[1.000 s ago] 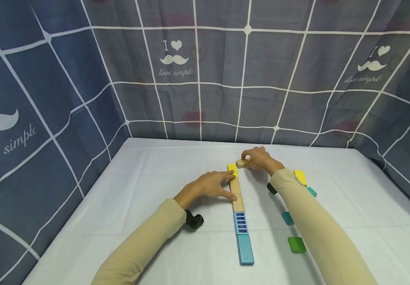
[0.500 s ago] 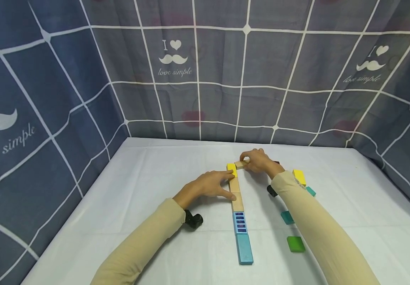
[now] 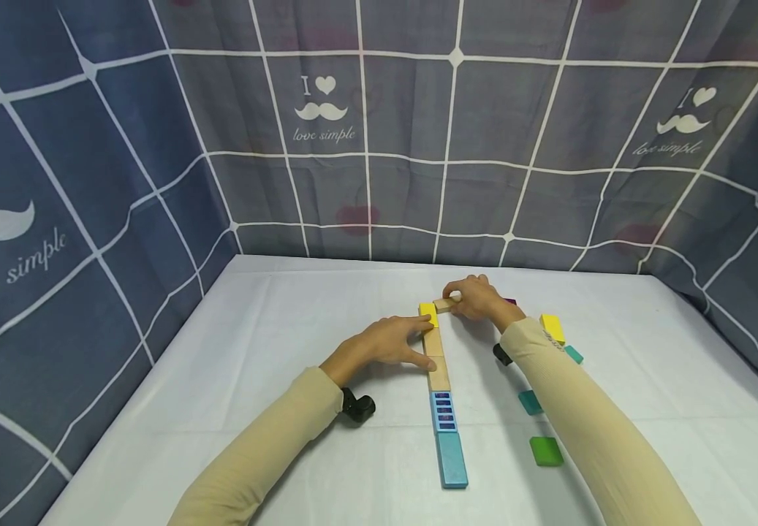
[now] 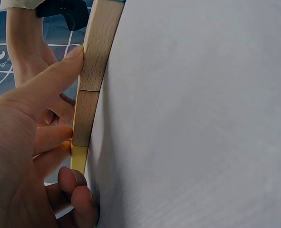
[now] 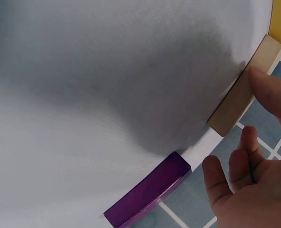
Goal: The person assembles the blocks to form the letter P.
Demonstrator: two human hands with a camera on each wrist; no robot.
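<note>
A straight row of blocks runs up the table: a teal block, a light-blue block with dark windows, two plain wooden blocks and a yellow block at the far end. My left hand touches the row's left side, its thumb on one wooden block and fingertips near the yellow end. My right hand pinches another wooden block, which lies at an angle to the row. One end of it meets the yellow block. Its far side is partly hidden by the hand.
Right of the row lie a loose yellow block, teal pieces and a green block, some partly behind the right sleeve. A purple block lies beyond the right hand. A grid-patterned curtain stands behind the white table.
My right hand has shifted slightly left, bringing its wooden block up against the yellow block at the row's end. The left hand and the row stay in place.
</note>
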